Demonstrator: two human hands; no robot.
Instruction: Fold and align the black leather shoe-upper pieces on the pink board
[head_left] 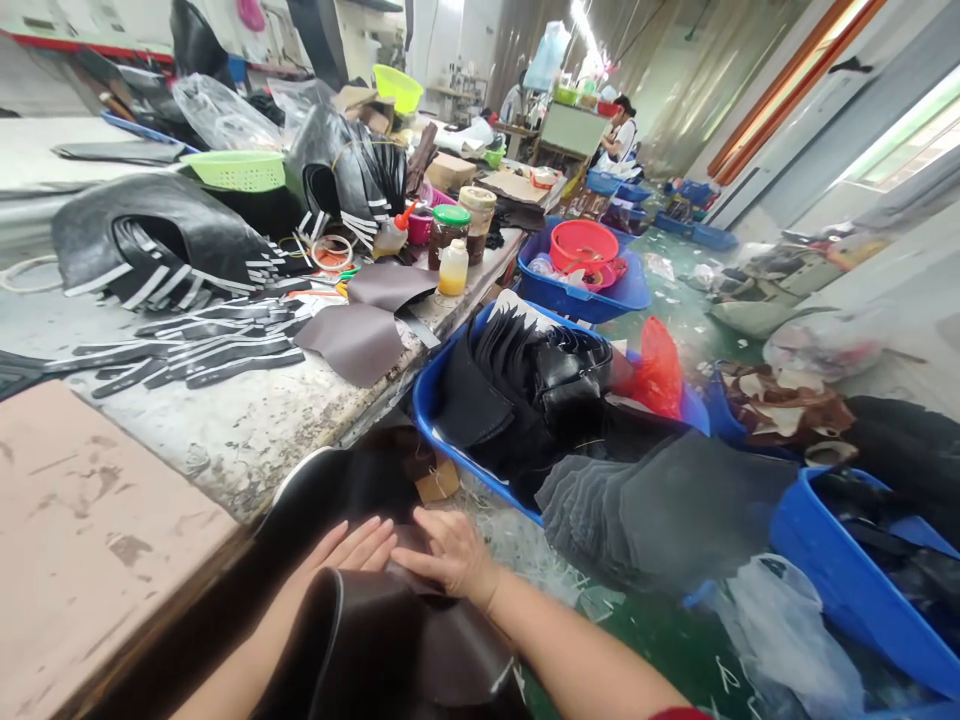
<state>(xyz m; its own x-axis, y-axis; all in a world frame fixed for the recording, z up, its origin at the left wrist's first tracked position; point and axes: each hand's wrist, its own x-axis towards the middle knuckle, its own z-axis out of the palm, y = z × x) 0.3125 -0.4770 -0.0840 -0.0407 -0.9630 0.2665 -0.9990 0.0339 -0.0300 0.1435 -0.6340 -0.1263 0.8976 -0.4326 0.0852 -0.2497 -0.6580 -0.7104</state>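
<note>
Workshop clutter fills a long, stained desk (247,450) on the left, with tubs standing on the green floor (660,640) to the right. Just in front of the person, beside the desk's near edge, dark brown leather (409,630) curves up in a rounded fold. Left hand (356,545) lies open on it, fingers straight and close together. Right hand (454,555) touches the leather too, fingers bent and thumb pointing toward the other hand; whether it pinches the leather cannot be told.

A pinkish board (90,540) lies at the desk's near end. Farther along are black strips (202,345) with white edges, two brown pieces (360,345), a yellow bottle (453,270) and a green-lidded jar (448,237). Near the right hand, a blue tub (427,395) holds black pieces (476,390) and a red bag (660,370). Another person (621,135) sits far back.
</note>
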